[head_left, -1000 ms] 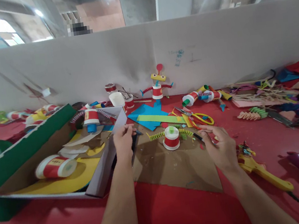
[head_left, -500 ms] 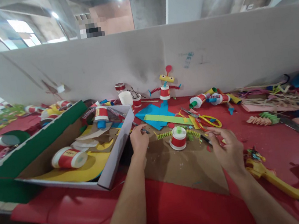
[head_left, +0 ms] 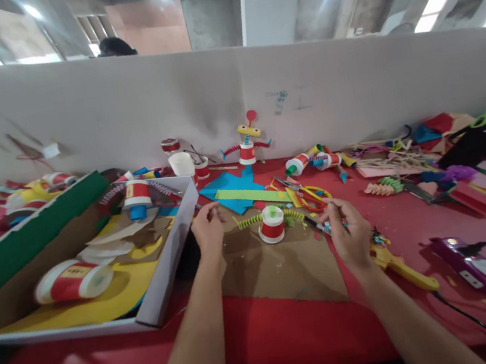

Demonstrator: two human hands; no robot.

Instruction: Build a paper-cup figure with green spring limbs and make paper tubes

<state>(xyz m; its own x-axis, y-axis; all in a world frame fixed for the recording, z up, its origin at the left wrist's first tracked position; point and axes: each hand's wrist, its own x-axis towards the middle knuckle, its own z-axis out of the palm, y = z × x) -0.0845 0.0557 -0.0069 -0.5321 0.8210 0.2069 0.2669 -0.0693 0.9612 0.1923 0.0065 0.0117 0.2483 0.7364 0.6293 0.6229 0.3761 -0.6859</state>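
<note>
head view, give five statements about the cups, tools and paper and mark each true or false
1. The green-armed cup stands on the brown cardboard. True.
2. The right hand is wrapped around the yellow glue gun. False: the glue gun lies on the red table, outside the right hand.
3. The green strip lies across the blue paper. True.
4. The scissors are inside the open box. False: the scissors lie outside it, to its right.
5. A second cup lies sideways in the open box. True.

Disc-topped figure (head_left: 247,153) stands before a white partition (head_left: 124,105).
To its right, 2 paper-cup figures (head_left: 299,165) lie near pale sticks (head_left: 382,158); a purple power strip (head_left: 476,269) sits closer to the camera.
</note>
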